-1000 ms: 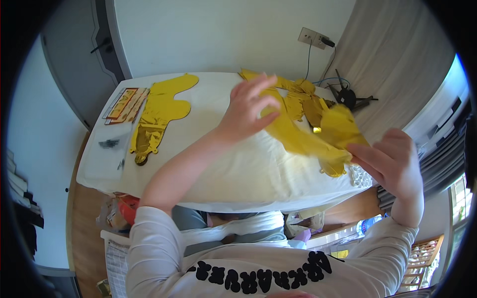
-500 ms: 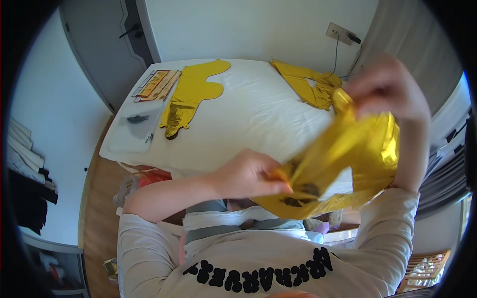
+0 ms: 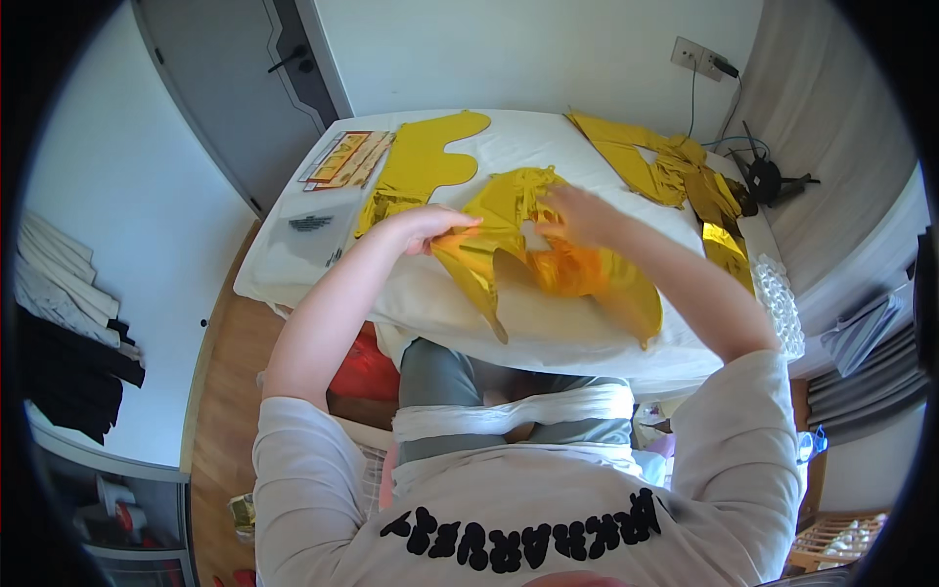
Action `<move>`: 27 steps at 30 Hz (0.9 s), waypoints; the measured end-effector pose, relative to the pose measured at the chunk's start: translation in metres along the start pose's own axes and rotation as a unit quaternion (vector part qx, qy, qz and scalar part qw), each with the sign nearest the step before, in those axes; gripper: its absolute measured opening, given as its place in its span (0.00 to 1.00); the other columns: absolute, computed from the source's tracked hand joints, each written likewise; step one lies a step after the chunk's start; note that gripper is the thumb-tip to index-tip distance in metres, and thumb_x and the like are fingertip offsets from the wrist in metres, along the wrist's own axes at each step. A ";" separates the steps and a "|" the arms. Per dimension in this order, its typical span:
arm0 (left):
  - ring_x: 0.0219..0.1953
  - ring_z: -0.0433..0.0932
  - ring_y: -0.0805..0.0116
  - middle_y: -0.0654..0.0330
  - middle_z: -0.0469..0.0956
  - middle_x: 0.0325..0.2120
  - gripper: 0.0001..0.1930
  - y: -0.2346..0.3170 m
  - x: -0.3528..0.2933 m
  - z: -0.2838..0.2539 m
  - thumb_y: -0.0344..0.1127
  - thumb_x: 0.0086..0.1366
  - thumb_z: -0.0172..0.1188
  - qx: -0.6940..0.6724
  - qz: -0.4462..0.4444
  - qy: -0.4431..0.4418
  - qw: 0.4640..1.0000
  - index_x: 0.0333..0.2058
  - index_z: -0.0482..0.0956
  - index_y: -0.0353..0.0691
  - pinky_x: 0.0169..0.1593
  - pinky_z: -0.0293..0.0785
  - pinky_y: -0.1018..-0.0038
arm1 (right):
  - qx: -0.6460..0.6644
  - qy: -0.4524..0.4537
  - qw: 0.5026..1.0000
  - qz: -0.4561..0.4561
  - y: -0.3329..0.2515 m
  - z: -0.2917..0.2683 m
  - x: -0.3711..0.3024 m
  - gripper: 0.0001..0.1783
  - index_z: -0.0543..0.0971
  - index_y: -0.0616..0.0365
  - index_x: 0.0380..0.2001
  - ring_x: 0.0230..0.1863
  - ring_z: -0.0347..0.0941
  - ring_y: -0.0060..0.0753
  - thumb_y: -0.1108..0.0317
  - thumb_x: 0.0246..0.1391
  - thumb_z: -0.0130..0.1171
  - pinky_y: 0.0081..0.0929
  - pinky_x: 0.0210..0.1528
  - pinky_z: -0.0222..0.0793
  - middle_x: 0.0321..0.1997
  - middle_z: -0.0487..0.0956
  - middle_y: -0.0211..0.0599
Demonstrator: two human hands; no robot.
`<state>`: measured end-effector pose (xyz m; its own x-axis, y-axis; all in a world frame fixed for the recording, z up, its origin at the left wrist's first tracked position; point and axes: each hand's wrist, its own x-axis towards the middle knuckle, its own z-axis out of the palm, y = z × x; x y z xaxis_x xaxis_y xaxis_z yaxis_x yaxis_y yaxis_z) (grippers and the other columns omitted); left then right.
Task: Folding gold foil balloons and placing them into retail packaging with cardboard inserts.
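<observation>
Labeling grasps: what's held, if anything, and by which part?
Left hand holds the middle gold foil by its left edge. Right hand is blurred against it; can't tell whether it grips.

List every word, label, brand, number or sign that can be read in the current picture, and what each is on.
Shirt: large black letters across the front; wording not copied here.
Clear plastic bag: dark patch, perhaps print, too small to read.
Patterned cards: any lettering is too small to read.
Front gold foil: no readable text visible.
</observation>
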<state>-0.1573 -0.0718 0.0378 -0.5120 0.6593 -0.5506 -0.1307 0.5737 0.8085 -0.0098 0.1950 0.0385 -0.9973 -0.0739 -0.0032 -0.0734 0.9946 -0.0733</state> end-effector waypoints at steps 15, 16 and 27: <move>0.32 0.74 0.87 0.74 0.79 0.33 0.26 -0.032 -0.092 -0.050 0.54 0.67 0.67 0.111 0.003 0.033 0.993 0.58 0.77 0.49 0.29 0.59 0.84 | 0.029 0.016 0.999 0.034 0.047 0.018 -0.001 0.50 0.56 0.50 0.77 0.83 0.39 0.45 0.27 0.64 0.43 0.58 0.80 0.32 0.83 0.50 0.44; 0.30 0.74 0.85 0.72 0.80 0.33 0.25 -0.035 -0.101 -0.053 0.53 0.67 0.66 0.123 0.010 0.032 0.992 0.57 0.78 0.48 0.28 0.59 0.84 | 0.020 -0.018 0.999 0.045 0.047 0.013 0.002 0.50 0.55 0.50 0.77 0.84 0.36 0.44 0.27 0.64 0.42 0.55 0.81 0.28 0.83 0.48 0.44; 0.39 0.75 0.79 0.68 0.80 0.38 0.18 -0.086 -0.117 -0.037 0.48 0.73 0.59 -0.076 0.311 0.411 0.853 0.56 0.78 0.48 0.38 0.66 0.80 | 0.098 0.057 0.956 -0.272 -0.154 0.012 0.106 0.24 0.82 0.55 0.53 0.60 0.75 0.52 0.50 0.62 0.60 0.46 0.62 0.70 0.58 0.80 0.46</move>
<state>-0.1171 -0.2165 0.0404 -0.9373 0.2127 0.2762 0.3067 0.1260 0.9434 -0.1044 0.0332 0.0371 -0.8079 -0.5560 0.1955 -0.5886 0.7782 -0.2191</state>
